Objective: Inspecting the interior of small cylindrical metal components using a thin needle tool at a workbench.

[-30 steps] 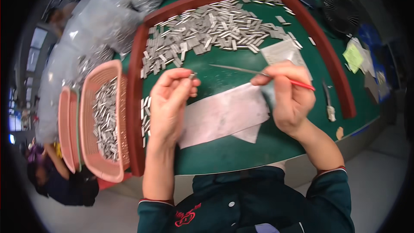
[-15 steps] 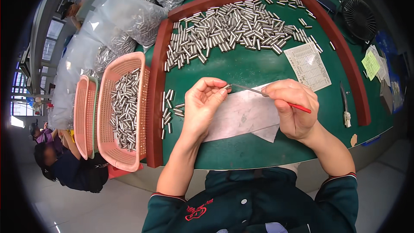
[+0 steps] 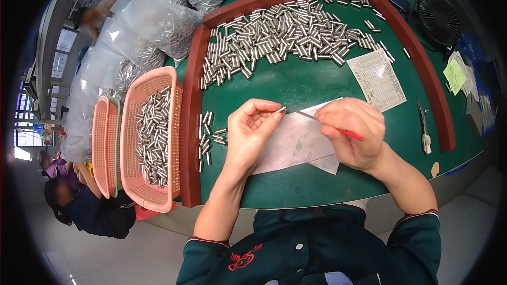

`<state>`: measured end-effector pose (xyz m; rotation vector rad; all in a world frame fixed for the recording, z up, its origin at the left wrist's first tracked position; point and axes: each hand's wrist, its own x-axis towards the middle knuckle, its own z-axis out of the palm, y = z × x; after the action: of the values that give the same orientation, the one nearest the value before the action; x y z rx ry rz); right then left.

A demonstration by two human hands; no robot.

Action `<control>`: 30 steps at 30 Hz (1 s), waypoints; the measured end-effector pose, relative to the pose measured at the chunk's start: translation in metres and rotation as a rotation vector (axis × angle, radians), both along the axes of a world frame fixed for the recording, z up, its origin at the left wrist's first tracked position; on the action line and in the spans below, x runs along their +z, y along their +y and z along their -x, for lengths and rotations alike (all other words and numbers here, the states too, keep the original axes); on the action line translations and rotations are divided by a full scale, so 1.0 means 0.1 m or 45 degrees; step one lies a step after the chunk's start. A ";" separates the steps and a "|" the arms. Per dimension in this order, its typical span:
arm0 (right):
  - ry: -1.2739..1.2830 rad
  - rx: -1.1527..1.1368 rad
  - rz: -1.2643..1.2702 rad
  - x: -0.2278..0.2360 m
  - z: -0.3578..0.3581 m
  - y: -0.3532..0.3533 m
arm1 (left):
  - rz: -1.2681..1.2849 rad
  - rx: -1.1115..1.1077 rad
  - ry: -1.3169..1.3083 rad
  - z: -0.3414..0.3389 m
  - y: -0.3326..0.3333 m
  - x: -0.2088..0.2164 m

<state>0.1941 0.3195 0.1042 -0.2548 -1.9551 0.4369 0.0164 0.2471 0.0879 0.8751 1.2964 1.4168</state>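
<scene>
Taking the pale cloth [image 3: 309, 140] on the green worktop [image 3: 296, 192] as landmark, the left hand [image 3: 249, 133] is at its left end. This hand's grip is pinched nearly closed, thumb and index finger holding 1 metal cylinder [image 3: 283, 109], seen at the cloth's far edge. The right hand [image 3: 355, 131], over the cloth's right end, has its grip closed round a red-handled tool [image 3: 305, 115], the slim shaft pointing left to the cylinder's exposed end. Whether the tip touches or enters, I cannot tell.

Good handling here probably means a firm pinch, the shaft lined up with the cylinder and only light pressure, because a slip could run into the left fingertips.

Compared with 1.0 s ago, the 2 hands are closer together; the tip, then well apart from the cylinder, now meets or nearly meets it.
</scene>
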 end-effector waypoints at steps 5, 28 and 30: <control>-0.007 0.019 -0.004 0.02 -0.02 -0.03 | 0.016 0.007 0.031 -0.02 0.00 0.00; 0.365 0.049 0.452 -0.02 -0.03 -0.05 | 0.140 -0.160 -0.673 0.17 -0.01 0.02; 0.279 0.058 0.453 -0.02 -0.03 -0.06 | 0.148 -0.170 -0.715 0.18 -0.01 0.00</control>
<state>0.1974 0.3137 0.1024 -0.3727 -1.6637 0.8107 -0.0011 0.2459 0.0881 0.4279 0.8639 1.3382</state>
